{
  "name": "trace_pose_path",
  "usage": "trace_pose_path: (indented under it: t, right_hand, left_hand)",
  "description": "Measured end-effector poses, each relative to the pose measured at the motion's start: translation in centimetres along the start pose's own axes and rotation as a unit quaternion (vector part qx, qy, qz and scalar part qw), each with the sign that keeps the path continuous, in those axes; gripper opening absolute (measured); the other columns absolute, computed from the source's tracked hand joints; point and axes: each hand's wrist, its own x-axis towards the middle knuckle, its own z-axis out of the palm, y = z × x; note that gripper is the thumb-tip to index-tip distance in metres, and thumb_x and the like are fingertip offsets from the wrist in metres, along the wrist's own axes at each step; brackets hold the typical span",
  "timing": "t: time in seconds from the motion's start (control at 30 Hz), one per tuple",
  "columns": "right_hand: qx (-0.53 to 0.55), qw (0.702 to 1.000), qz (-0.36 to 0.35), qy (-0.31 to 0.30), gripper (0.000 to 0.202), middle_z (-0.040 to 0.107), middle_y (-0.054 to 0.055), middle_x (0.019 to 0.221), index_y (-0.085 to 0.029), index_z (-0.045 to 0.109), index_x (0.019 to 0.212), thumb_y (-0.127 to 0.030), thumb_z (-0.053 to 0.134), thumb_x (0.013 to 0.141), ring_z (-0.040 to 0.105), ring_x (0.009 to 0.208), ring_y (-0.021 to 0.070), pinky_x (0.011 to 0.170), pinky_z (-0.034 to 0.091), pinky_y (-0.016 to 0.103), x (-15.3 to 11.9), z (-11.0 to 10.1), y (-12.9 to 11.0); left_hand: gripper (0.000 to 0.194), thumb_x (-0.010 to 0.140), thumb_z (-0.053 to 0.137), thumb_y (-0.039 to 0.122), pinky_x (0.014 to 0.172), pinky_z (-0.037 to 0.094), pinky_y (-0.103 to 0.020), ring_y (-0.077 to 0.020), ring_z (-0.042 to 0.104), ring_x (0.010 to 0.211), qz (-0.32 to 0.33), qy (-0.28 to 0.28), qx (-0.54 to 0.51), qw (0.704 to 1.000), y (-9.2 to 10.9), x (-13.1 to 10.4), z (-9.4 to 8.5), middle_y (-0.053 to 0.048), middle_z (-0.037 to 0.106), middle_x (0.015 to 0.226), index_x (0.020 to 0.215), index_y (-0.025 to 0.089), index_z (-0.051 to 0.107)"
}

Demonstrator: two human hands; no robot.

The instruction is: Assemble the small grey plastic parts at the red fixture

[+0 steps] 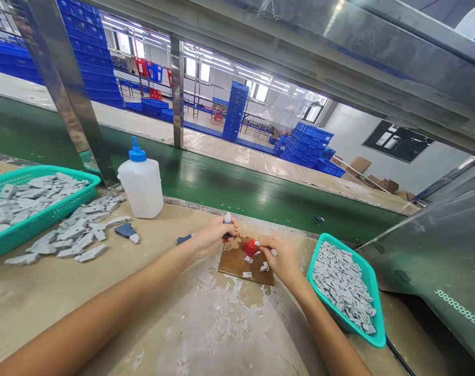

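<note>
My left hand [217,236] is closed around a small dark blue piece with a pale tip [228,217] that points up. Beside it, a small red dome-shaped object [250,247] sits on a brown square board [237,267]. The fingers of my right hand [280,256] are pinched at the dome's right side, on a small whitish piece [257,244]. Several little pale grey parts [247,274] lie on the board near the dome. Another dark blue piece [184,238] is partly hidden behind my left wrist.
At left, a green basket [45,222] holds grey parts, with loose parts [78,230] and a dark blue piece [124,230] alongside. A white bottle with a blue cap [141,185] stands behind. Another green basket [380,318] is at right. A green conveyor belt [221,183] runs beyond.
</note>
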Motion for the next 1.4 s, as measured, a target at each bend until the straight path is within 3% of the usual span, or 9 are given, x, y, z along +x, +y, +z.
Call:
trace_pose_path:
  t: [0.13, 0.27, 0.67, 0.73, 0.9, 1.2, 1.4]
  right_hand:
    - [0.007, 1.000, -0.004, -0.005, 0.021, 0.062, 0.005, 0.070, -0.016, 0.063, 0.069, -0.007, 0.045, 0.074, 0.057, 0.065, 0.0154, 0.059, 0.046, 0.027, -0.1, 0.2, -0.1]
    - [0.008, 1.000, -0.017, 0.010, 0.021, 0.061, 0.005, 0.070, -0.017, 0.062, 0.069, -0.008, 0.045, 0.075, 0.056, 0.065, 0.0152, 0.059, 0.046, 0.027, -0.1, 0.2, -0.2]
    - [-0.021, 0.988, -0.095, 0.118, 0.020, 0.062, 0.006, 0.070, -0.016, 0.062, 0.071, -0.010, 0.044, 0.078, 0.057, 0.066, 0.0142, 0.060, 0.048, 0.026, 0.4, -0.3, -1.1]
    - [0.004, 0.990, -0.083, 0.112, 0.019, 0.062, 0.004, 0.068, -0.018, 0.062, 0.069, -0.011, 0.046, 0.077, 0.057, 0.063, 0.0137, 0.057, 0.048, 0.025, 0.4, -0.6, -1.4]
    - [0.121, 0.980, 0.031, 0.156, 0.010, 0.064, 0.003, 0.073, -0.019, 0.062, 0.070, -0.016, 0.054, 0.073, 0.058, 0.070, 0.0146, 0.064, 0.049, 0.027, 0.5, -1.5, -2.6]
    - [0.163, 0.981, 0.023, 0.103, 0.013, 0.064, 0.003, 0.075, -0.021, 0.065, 0.076, -0.015, 0.054, 0.073, 0.058, 0.070, 0.0149, 0.065, 0.048, 0.029, 0.3, -1.3, -2.9]
    - [0.168, 0.983, -0.029, 0.069, 0.025, 0.057, 0.005, 0.087, -0.021, 0.064, 0.091, -0.012, 0.051, 0.072, 0.055, 0.083, 0.0156, 0.074, 0.047, 0.031, 0.1, -1.4, -3.3]
  left_hand:
    - [0.020, 0.056, 0.055, 0.009, 0.061, 0.038, -0.022, -0.0107, 0.054, 0.067, -0.022, 0.008, -0.001, 1.000, -0.2, -0.1, 0.3, 0.001, 0.053, 0.066, 0.075, 0.015, 0.051]
    - [0.026, 0.055, 0.064, 0.012, 0.074, 0.040, -0.027, -0.0107, 0.055, 0.070, -0.014, 0.024, 0.003, 1.000, 0.0, -0.3, 0.2, 0.001, 0.056, 0.071, 0.080, 0.016, 0.055]
    - [0.028, 0.052, 0.068, 0.019, 0.071, 0.041, -0.028, -0.0136, 0.055, 0.071, 0.068, -0.015, 0.106, 0.992, -0.4, -0.1, 0.0, -0.002, 0.062, 0.077, 0.079, 0.015, 0.061]
    - [0.027, 0.053, 0.067, 0.019, 0.073, 0.041, -0.028, -0.0145, 0.056, 0.074, 0.083, -0.018, 0.113, 0.990, -0.4, -0.3, 0.3, -0.003, 0.062, 0.078, 0.078, 0.015, 0.061]
    - [0.026, 0.056, 0.065, 0.020, 0.067, 0.043, -0.027, -0.0143, 0.056, 0.070, 0.075, -0.026, 0.107, 0.991, -0.5, -0.8, 0.9, -0.003, 0.063, 0.075, 0.081, 0.015, 0.060]
    - [0.025, 0.055, 0.068, 0.020, 0.068, 0.044, -0.026, -0.0141, 0.057, 0.072, 0.079, -0.036, 0.092, 0.992, -0.9, -0.9, 0.9, -0.003, 0.063, 0.077, 0.079, 0.015, 0.062]
    - [0.042, 0.054, 0.071, 0.020, 0.074, 0.045, -0.028, -0.0127, 0.059, 0.072, 0.020, -0.043, -0.021, 0.999, -1.1, -1.0, 1.3, -0.003, 0.064, 0.082, 0.094, 0.015, 0.059]
